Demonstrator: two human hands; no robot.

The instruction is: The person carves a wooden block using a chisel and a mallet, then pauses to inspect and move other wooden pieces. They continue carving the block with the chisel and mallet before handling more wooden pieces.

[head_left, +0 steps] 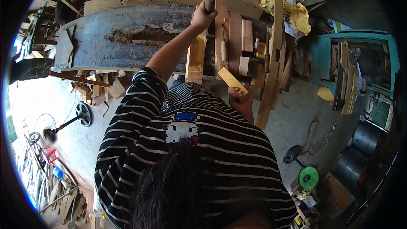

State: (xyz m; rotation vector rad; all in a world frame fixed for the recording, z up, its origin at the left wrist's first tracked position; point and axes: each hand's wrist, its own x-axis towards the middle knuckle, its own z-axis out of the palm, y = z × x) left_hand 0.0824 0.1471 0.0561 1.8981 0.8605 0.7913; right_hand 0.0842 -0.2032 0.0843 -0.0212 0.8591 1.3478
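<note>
at the bench (95,38), left hand (203,16) clenched round a dark cylinder (210,3), right hand (238,93) gripping a yellowish wooden block (231,80)

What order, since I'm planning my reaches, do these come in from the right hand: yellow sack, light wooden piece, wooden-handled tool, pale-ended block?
1. Light wooden piece: in the right hand.
2. Pale-ended block: just ahead, slightly right.
3. Wooden-handled tool: farther ahead, slightly left.
4. Yellow sack: farthest, ahead and well right.
</note>
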